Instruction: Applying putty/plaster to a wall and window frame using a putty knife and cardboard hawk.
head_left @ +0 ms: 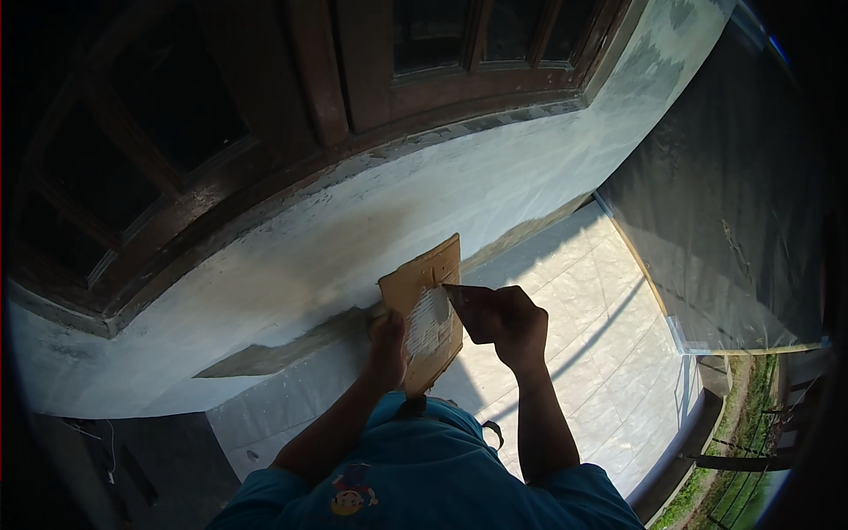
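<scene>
My left hand [387, 349] grips a rectangular brown cardboard piece [435, 362] by its left side, held up in front of my body. Its middle carries a pale, streaky patch of putty-like material [427, 320]. My right hand [517, 325] is closed on a putty knife [458, 300], whose blade tip meets the upper right part of the cardboard. The knife's handle is mostly hidden inside my fingers.
A pale wall [300, 256] with patchy grey areas stands ahead, beneath dark wooden windows [327, 115]. A light tiled floor [601, 371] lies below. At the right are a dark hanging sheet [733, 203] and a grassy strip [742, 415] beyond a low edge.
</scene>
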`<state>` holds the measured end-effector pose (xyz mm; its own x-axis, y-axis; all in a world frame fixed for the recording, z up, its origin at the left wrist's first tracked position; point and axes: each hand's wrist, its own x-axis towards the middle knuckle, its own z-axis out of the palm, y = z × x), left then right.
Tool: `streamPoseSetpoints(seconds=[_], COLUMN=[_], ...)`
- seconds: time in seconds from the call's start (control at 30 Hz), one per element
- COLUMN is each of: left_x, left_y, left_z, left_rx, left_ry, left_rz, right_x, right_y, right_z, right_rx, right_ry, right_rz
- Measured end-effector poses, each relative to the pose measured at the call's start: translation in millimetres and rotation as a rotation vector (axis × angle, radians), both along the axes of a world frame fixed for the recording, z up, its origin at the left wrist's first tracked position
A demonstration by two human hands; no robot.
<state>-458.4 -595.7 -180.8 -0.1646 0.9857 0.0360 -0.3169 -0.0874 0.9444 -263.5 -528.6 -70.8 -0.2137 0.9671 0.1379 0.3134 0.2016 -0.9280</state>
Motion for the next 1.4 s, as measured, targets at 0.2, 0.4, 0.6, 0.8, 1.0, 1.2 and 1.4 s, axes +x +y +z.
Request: streamPoseSetpoints(seconds=[0.2,0.4,0.6,0.8,1.0,1.2,1.4], left_x=[4.5,-17.1,-20.4,-3.0,-8.3,5.4,0.1], left_y=[-2.0,-11.4,-12.8,-15.0,-15.4,-10.6,-14.6], left_z=[23.0,-32.8,-49.4,48.5,39.4,54.8,36.0], left_rx=[-0.107,0.075,0.107,-0.115,-0.144,-0.065,-0.060], left_ry=[-0.060,0.499,0.611,0.015,0.406,0.028,0.095], left_rz=[0.090,0.143,0.074,-0.004,0.054,-0.006,-0.078], right_x=[4.7,6.6,10.0,23.8,20.9,25.6,22.5], right_y=[7.5,16.7,8.7,25.5,20.8,22.4,20.5], right_z=[7.4,15.8,18.2,1.9,33.8,33.6,26.0], right_rx=[0.100,-0.027,0.166,0.068,0.140,0.221,0.215], right_ry=[0.139,-0.074,-0.031,0.109,-0.188,-0.088,-0.204], right_rz=[-0.034,-0.002,0.142,0.061,0.190,0.172,0.168])
